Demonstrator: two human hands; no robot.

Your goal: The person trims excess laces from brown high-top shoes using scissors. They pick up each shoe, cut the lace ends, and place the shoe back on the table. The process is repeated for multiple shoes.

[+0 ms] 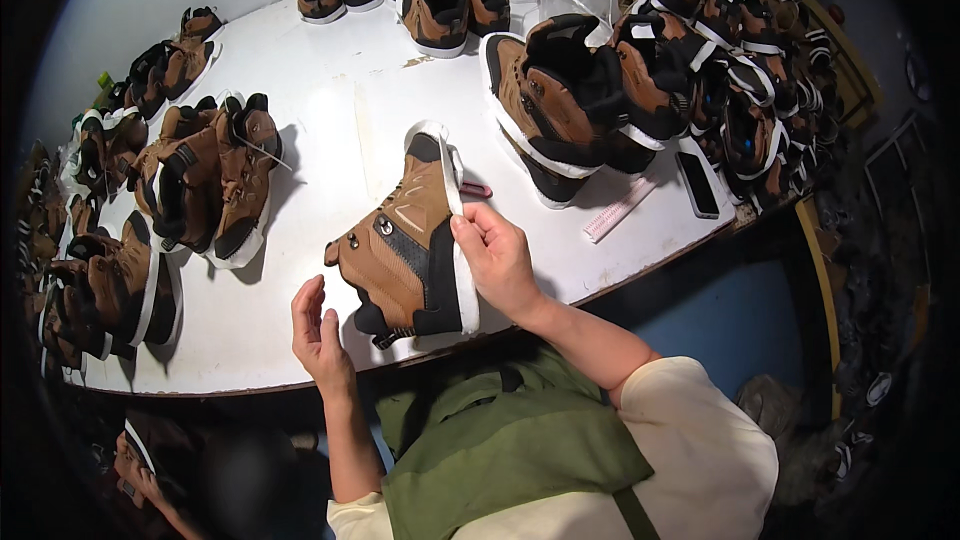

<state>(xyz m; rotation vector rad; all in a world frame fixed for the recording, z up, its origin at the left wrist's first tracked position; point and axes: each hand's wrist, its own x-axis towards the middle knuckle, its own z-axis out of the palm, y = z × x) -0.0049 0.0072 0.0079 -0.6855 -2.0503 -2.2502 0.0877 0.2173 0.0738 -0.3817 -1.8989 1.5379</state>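
Observation:
A brown and black hiking boot [400, 250] lies on its side over the table's near edge, its white-edged sole toward the right. My right hand [497, 258] pinches the white sole edge between thumb and fingers, about midway along it. On the other side, beside the boot's collar, my left hand [322, 333] is held up with its fingers apart, holding nothing. A small red object [476, 189] lies just behind the sole, partly hidden, so its kind is unclear.
Brown boots [225, 170] crowd the white table's [340, 140] left side; others [560, 90] stand at right and along the back. A phone [698, 184] and pinkish strip [620, 210] lie near the right edge. Another person's hand [145, 485] shows at lower left.

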